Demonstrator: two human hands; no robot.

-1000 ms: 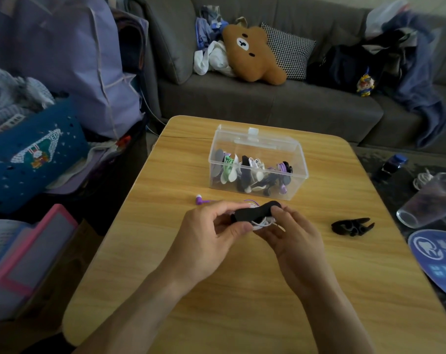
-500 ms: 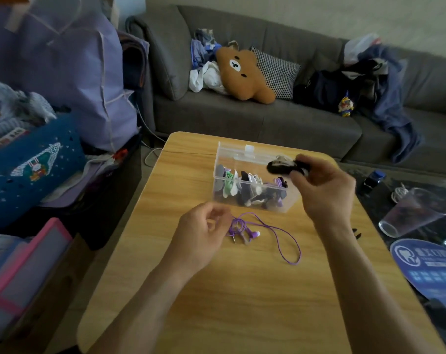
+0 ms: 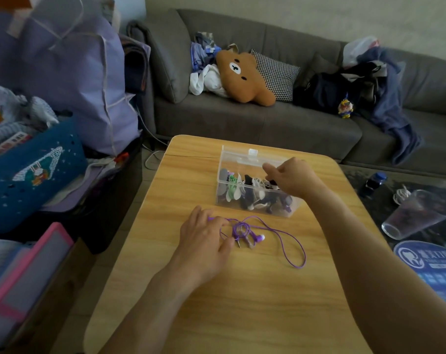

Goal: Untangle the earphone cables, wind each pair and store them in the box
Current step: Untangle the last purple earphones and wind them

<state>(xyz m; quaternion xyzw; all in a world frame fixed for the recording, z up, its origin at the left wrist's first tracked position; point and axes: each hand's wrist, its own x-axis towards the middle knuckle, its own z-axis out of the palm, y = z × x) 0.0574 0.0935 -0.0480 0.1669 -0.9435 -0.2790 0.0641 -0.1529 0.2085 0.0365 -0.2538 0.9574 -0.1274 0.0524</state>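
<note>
Your left hand [image 3: 204,236] lies spread on the purple earphones [image 3: 252,236]; your right hand [image 3: 292,176], fingers curled, pinches a black winder [image 3: 271,181] over the box [image 3: 239,155].

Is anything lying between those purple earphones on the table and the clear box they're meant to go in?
Nothing visible does. Only bare table separates the purple earphones from the clear box, whose top is open; the right hand is over it.

You get dim, flat indoor light, soft shadows under your arms, slight overall blur, wide-angle bending at edges.
</note>
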